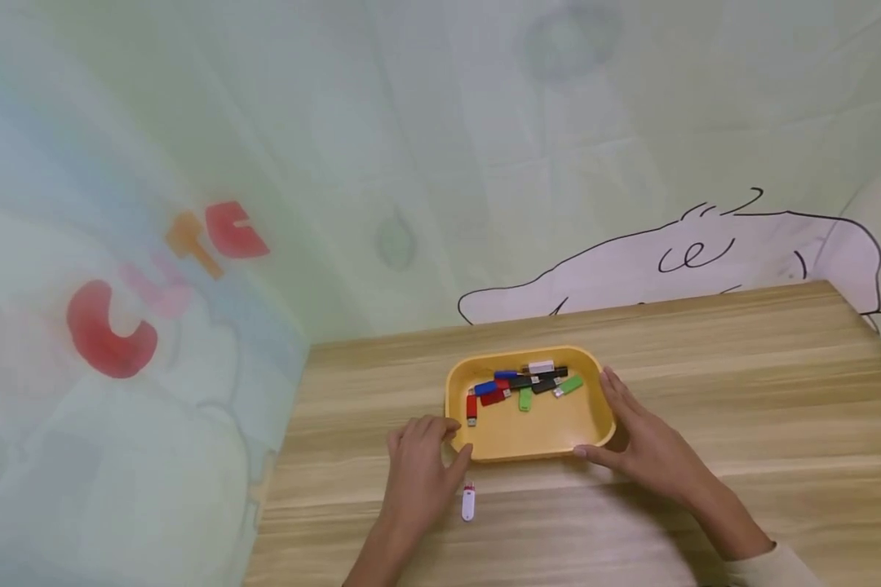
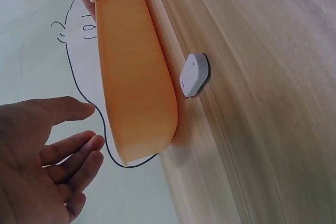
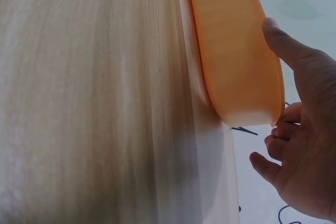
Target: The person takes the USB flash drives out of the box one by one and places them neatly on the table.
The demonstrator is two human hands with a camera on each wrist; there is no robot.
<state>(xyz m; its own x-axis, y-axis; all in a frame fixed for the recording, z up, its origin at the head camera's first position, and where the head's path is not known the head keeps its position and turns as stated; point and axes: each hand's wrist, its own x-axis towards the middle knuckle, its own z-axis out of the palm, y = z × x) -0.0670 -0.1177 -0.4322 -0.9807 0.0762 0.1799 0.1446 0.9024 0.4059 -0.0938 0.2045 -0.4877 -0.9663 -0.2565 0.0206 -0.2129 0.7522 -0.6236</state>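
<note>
Yellow walls of a tray [image 1: 529, 434] are flanked by both hands. By the right hand [image 1: 649, 448] the near right corner is gripped, thumb against the front wall and fingers at the end, probably so that the tray is kept from sliding. The left hand [image 1: 420, 461] is held by the opposite end with its fingers loosely spread and nothing gripped; in the left wrist view a gap is seen between fingertips and wall, so it is perhaps placed there as a guide rather than a hold. Just in front of the tray, near the left thumb, a white memory stick [image 1: 468, 503] is set on the table [image 1: 741, 391], apart from the others. Inside, mixed coloured sticks [image 1: 524, 399] are clustered toward the back and left, presumably kept together by the raised sides. Beyond the table a pale curtain [image 1: 426, 163] is hung, with a cartoon outline [image 1: 631, 261] on it.
</note>
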